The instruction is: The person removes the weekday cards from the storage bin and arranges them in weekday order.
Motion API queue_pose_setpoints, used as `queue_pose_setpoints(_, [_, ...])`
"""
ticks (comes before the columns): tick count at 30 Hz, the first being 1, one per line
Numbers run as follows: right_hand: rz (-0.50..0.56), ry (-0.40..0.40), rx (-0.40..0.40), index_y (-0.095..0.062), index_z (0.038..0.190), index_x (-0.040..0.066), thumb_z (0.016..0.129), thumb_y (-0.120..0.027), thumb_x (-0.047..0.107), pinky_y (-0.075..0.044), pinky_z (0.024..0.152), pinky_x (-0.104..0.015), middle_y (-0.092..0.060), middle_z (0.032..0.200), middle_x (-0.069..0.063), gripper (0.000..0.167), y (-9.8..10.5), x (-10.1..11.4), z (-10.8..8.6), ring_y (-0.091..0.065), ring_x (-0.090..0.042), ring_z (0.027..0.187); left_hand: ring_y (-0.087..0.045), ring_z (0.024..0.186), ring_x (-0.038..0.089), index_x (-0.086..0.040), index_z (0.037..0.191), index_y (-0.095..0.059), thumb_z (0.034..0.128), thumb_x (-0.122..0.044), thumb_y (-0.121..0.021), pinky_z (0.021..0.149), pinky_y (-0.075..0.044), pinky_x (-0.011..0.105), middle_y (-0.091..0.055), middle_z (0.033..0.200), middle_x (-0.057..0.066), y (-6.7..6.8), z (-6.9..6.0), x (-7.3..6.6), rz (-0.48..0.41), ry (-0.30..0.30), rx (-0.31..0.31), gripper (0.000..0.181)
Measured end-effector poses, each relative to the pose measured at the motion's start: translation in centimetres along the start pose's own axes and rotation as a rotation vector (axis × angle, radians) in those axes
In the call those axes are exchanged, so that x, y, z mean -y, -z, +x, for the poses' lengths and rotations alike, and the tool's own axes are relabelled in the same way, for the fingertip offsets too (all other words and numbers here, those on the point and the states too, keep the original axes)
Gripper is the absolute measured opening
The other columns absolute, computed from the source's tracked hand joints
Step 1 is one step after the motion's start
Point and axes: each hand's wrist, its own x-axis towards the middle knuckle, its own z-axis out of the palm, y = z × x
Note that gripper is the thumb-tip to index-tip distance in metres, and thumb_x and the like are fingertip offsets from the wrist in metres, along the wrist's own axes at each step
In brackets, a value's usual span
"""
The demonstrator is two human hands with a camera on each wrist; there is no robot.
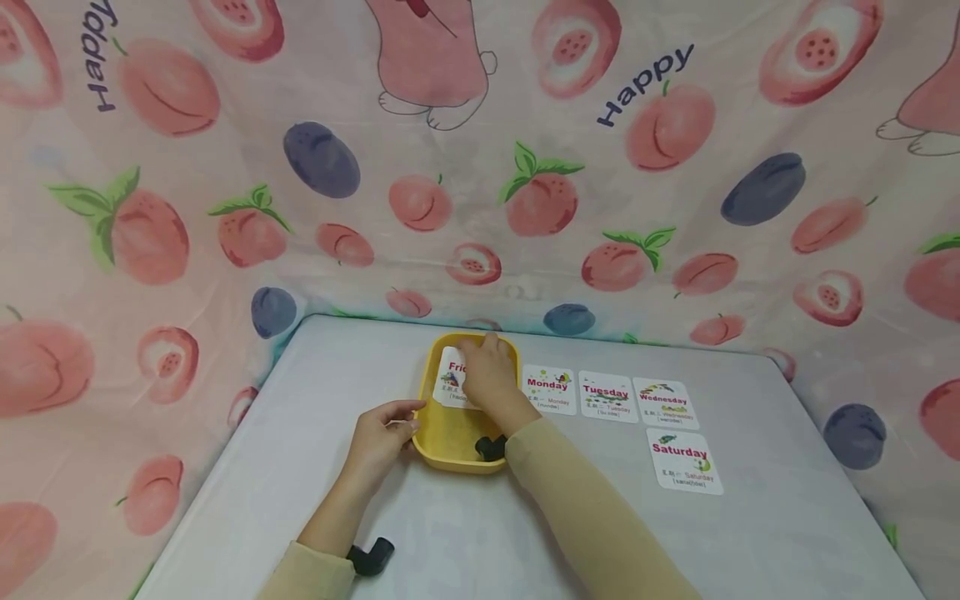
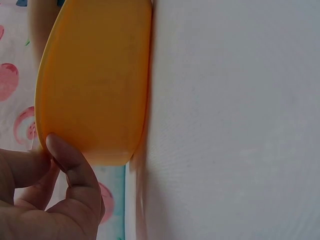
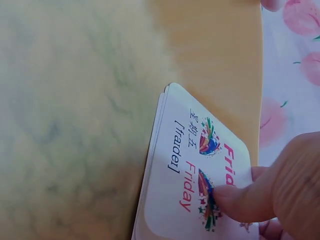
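Note:
A yellow tray (image 1: 446, 437) lies on the white table, its side wall filling much of the left wrist view. At its left rim my left hand (image 1: 378, 435) pinches the edge between thumb and fingers. Inside the tray my right hand (image 1: 491, 377) grips a white Friday card (image 1: 448, 393), thumb on its printed face. In the right wrist view at least one more card edge shows beneath this Friday card (image 3: 167, 195), so it tops a small stack. The fingers under the cards are mostly hidden.
Right of the tray, Monday (image 1: 549, 390), Tuesday (image 1: 608, 397) and Wednesday (image 1: 666, 403) cards lie in a row. A Saturday card (image 1: 684, 461) sits below Wednesday. A fruit-patterned cloth (image 1: 480, 192) hangs behind the table. Black wrist devices (image 1: 372, 557) show at both wrists.

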Motion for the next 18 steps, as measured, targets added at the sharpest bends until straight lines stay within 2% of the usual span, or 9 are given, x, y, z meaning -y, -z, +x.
queue_pose_setpoints(10, [0.098,-0.019,0.014,-0.066,0.144,0.022,0.09,-0.083,0.006,-0.052,0.112,-0.043,-0.055,0.137,-0.013,0.059,1.0,-0.3,0.2,-0.054,-0.029,0.121,-0.062,0.082,0.018,-0.005,0.129,-0.077,0.0972,0.005,-0.066,0.067,-0.058,0.028,-0.061,0.112,0.013,-0.1,0.0,0.0,0.001,-0.002,0.0,0.035])
queue_pose_setpoints(18, [0.204,-0.023,0.0,-0.071,0.134,0.018,0.093,-0.075,0.0,-0.053,0.116,-0.042,-0.063,0.131,-0.006,0.044,1.8,-0.4,0.0,-0.06,-0.023,0.113,-0.062,0.084,0.017,-0.005,0.13,-0.077,0.0985,0.003,-0.066,0.068,-0.059,0.028,-0.061,0.114,0.013,-0.1,-0.2,-0.2,0.016,0.009,-0.006,0.034])
